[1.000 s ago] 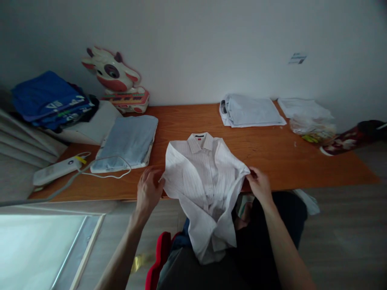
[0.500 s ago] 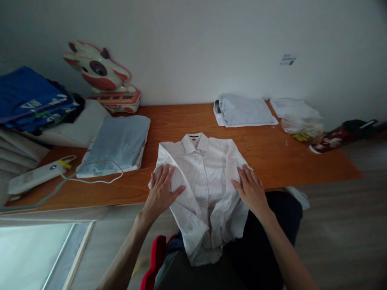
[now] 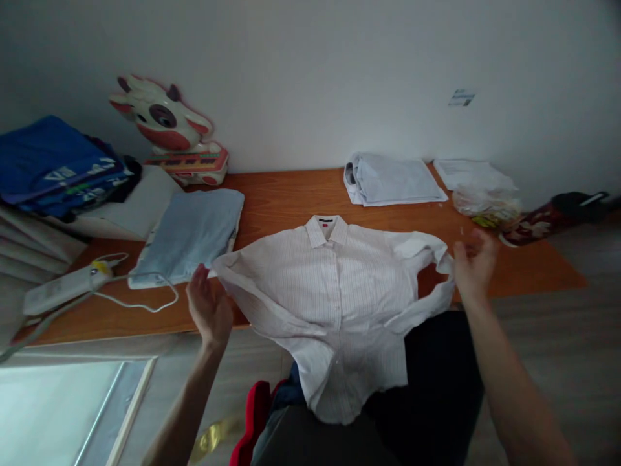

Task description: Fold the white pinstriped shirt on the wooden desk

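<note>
A white button-up shirt (image 3: 310, 285) with thin stripes lies front up, its collar toward the wall. Its upper part rests on the wooden table and its hem hangs over the front edge onto my lap. At the end of the sleeve on the left, my left hand (image 3: 211, 307) is closed on the fabric, though the fingertips are partly hidden. My right hand (image 3: 476, 265) is at the opposite sleeve, drawing it outward with curled fingers; motion blurs its exact grip. That sleeve bends in a raised loop, with table showing through the gap.
On the table (image 3: 286, 194) are folded light-blue clothing (image 3: 194, 226), a folded pale garment (image 3: 392, 179), a power strip (image 3: 63, 291) with cables, and a cow-shaped toy (image 3: 169, 129). Blue clothes (image 3: 58, 165) top a white box. At right are a plastic bag (image 3: 485, 202) and a dark-red bottle (image 3: 533, 223).
Both hands have moved outward from lying flat on the shirt. The sleeves, folded over the front before, are now spread to the sides, and the shirt looks wider.
</note>
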`<move>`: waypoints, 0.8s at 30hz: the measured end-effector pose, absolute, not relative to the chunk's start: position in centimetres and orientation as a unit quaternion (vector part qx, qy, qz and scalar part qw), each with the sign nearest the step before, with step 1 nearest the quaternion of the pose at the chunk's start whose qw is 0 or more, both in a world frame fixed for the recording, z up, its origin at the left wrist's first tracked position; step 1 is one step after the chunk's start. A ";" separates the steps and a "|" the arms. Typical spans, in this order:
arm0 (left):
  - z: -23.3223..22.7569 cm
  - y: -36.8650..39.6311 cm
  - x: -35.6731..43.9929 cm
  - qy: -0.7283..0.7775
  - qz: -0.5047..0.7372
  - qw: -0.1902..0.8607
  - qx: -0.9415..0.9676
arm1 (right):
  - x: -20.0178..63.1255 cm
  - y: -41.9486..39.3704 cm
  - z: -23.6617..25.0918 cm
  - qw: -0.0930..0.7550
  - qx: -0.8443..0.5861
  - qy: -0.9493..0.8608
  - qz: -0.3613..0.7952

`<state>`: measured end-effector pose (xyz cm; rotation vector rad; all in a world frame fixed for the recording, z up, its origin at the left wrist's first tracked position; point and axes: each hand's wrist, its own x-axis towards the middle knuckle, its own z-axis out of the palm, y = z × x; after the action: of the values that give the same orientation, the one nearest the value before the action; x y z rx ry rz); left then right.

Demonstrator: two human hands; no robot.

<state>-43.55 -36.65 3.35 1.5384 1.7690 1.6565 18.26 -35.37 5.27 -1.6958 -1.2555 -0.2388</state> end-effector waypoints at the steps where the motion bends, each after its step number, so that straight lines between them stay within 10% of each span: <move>1: 3.6 -38.0 -42.7 0.601 0.548 0.068 0.578 | 16.6 -36.6 5.8 0.479 -0.678 -0.550 -0.090; 9: 4.0 -40.4 -36.5 0.540 0.199 0.090 0.813 | 6.0 -42.6 2.3 0.095 -0.671 -0.734 0.043; 24: 2.6 -28.8 -37.8 0.461 0.177 0.187 0.849 | 17.4 -37.7 3.4 0.241 -0.645 -0.725 -0.005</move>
<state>-37.80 -28.79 2.55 2.3908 1.2987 0.4996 17.39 -37.70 3.38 -1.7646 -1.9838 -0.0148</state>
